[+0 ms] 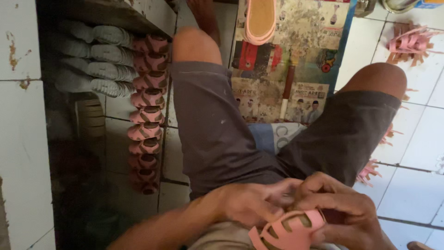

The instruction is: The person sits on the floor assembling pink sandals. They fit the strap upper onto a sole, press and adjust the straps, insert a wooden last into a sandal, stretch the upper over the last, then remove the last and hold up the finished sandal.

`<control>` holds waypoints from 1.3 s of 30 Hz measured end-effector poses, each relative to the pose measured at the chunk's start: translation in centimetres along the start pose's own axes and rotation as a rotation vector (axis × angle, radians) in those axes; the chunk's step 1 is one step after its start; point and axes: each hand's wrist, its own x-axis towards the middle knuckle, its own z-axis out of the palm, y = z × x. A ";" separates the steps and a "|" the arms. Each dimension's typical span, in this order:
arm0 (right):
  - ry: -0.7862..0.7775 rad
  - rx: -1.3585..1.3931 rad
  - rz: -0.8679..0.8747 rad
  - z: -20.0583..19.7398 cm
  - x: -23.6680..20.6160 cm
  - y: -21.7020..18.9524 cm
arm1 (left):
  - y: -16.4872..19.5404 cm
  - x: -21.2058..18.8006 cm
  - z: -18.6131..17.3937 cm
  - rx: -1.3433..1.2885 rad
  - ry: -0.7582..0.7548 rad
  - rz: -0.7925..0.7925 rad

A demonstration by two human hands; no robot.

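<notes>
I see both hands low in the frame, over the lap of a seated person in dark grey shorts (pixel 222 134). Between them sits a pink sandal upper (pixel 289 229), a strappy piece with tan showing through its cut-outs. Its long axis runs from lower left to upper right, rising a little toward the right hand; the near end juts down and left past the fingers, free of both hands.

My left hand (pixel 252 201) comes in from the lower left, fingers curled and pinching at the upper's top edge. My right hand (pixel 344 208) is closed around the far end, fingers wrapped over it and the thumb side hidden behind the straps. Both hands are grasping the same piece, fingertips nearly touching at its middle.

Left of the thigh, a column of finished pink uppers (pixel 147 113) stands on the tiled floor (pixel 416 185), beside a stack of grey soles (pixel 99 58). Ahead of the knees lies a printed paper mat (pixel 300 55) with a pink-rimmed sole (pixel 260 19) and a stick-handled tool (pixel 287 90) on it. Pink strap offcuts (pixel 409 42) lie at the upper right.
</notes>
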 end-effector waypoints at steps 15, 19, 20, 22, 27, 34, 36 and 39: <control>0.066 0.089 0.112 2.6 1.4 -0.7 | 4.7 -4.3 15.8 1.078 0.760 0.172; 0.065 0.061 0.086 2.8 1.3 -0.6 | 4.7 -3.4 16.1 1.321 0.702 0.322; 0.059 0.058 0.067 2.8 1.2 -0.5 | 4.5 -3.2 15.7 1.244 0.756 0.298; 0.047 0.073 0.023 2.8 1.1 -0.2 | 4.0 -3.3 15.0 1.056 0.787 0.278; -0.035 0.025 -0.175 3.4 1.3 -0.7 | 3.2 -3.6 12.1 0.627 0.633 0.179; -0.114 -0.047 -0.197 3.3 1.8 -1.1 | 3.3 -1.8 6.1 0.307 0.263 -0.018; -0.095 0.010 -0.141 2.8 1.7 -0.8 | 3.3 -1.2 5.0 0.172 0.065 -0.051; -0.122 0.079 -0.040 2.0 1.5 -0.5 | 3.3 -0.9 4.9 0.089 0.098 -0.126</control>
